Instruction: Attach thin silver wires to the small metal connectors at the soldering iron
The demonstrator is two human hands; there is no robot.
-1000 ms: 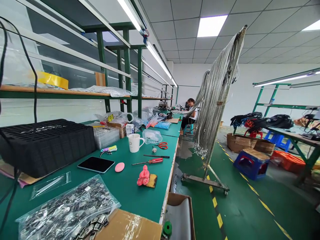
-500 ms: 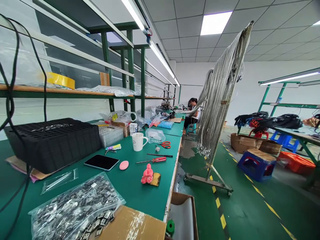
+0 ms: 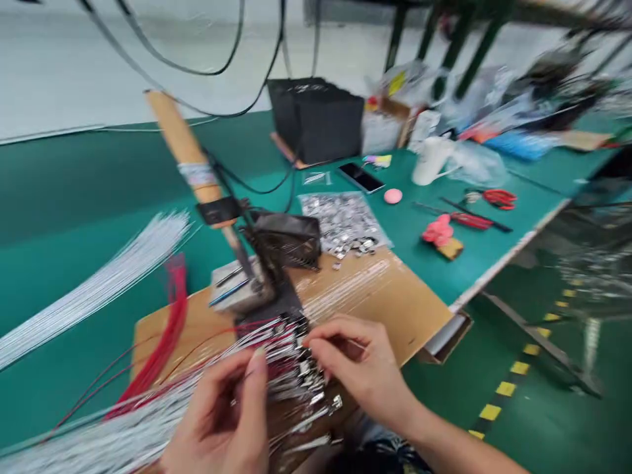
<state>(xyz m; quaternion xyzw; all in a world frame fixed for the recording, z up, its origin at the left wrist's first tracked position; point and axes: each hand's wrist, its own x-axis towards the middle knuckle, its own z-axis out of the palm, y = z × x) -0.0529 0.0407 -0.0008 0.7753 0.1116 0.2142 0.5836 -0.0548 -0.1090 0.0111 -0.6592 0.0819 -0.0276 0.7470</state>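
My left hand (image 3: 222,418) and right hand (image 3: 360,368) are both on the wire bundle (image 3: 296,368), close together. Left thumb (image 3: 255,375) is up on the near side, other fingers curled behind the wires. Right fingers (image 3: 328,342) come in from the right, closed onto the metal ends. Blurry, so the exact grip is hard to see. The bundle lies across in front of me, thin silver-white wires fanning off to the lower left, red wires mixed in, small metal terminals bunched at the right end, a few poking out loose.

Under it is a cardboard sheet (image 3: 375,296) on the green bench (image 3: 74,178). To the left lie a long bunch of white wires (image 3: 99,283) and a bunch of red wires (image 3: 165,336). Just past my hands sits a small metal box (image 3: 237,289), beside a wooden stick (image 3: 185,148) with a black clamp (image 3: 220,210) on it. Further up are a clear bag of metal parts (image 3: 340,220), a stack of black trays (image 3: 316,118), a phone (image 3: 360,176), a pink sponge (image 3: 393,195), a white mug (image 3: 429,161) and red scissors (image 3: 498,199).
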